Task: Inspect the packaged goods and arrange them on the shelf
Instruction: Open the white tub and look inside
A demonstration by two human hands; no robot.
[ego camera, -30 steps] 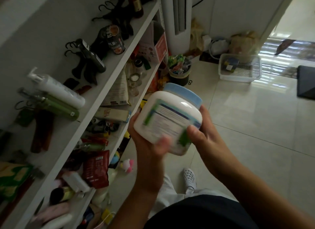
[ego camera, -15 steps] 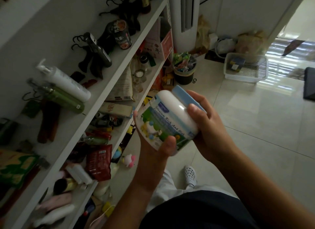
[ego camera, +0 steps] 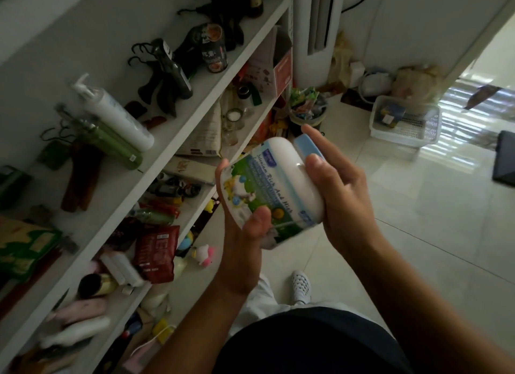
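A white tub with a light blue lid and a green pictured label (ego camera: 274, 184) is held tilted in front of me, lid pointing up and away. My left hand (ego camera: 245, 234) grips its base from below, thumb on the label. My right hand (ego camera: 337, 195) wraps the lid end, fingers curled over the blue lid. The white shelf unit (ego camera: 178, 139) runs along the left, its boards crowded with goods.
The upper board holds a white pump bottle (ego camera: 117, 114), green bottles (ego camera: 108, 139), a dark can (ego camera: 213, 49) and black hangers. Lower boards carry a red packet (ego camera: 156, 252), jars and boxes. On the tiled floor stand a white basket (ego camera: 405, 122) and a small bin (ego camera: 306, 108).
The tub has been turned in my hands from its back label to the pictured front. My right hand slid up onto the lid end.
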